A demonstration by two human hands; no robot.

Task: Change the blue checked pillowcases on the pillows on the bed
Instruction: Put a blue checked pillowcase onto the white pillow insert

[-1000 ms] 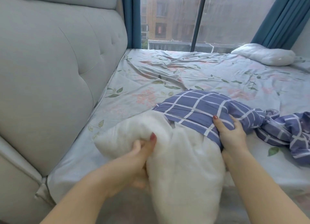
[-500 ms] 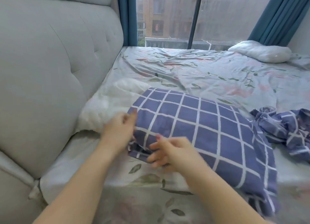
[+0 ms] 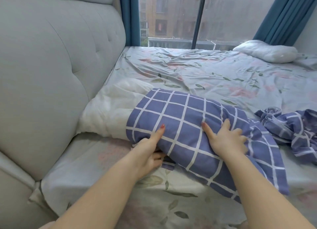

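Your left hand (image 3: 149, 148) pinches the checked pillowcase (image 3: 188, 126) hem (thumb on top). Your right hand (image 3: 226, 139) presses flat, fingers spread, on the half-covered white pillow (image 3: 109, 112).

No writing to read anywhere here: the blue checked pillowcase (image 3: 188, 126) near the middle carries only its white grid, and the crumpled one (image 3: 291, 126) to its right is the same. The floral bedsheet (image 3: 214, 71) shows leaves and blossoms, no label, and the building (image 3: 171, 14) far beyond the window shows no legible sign.
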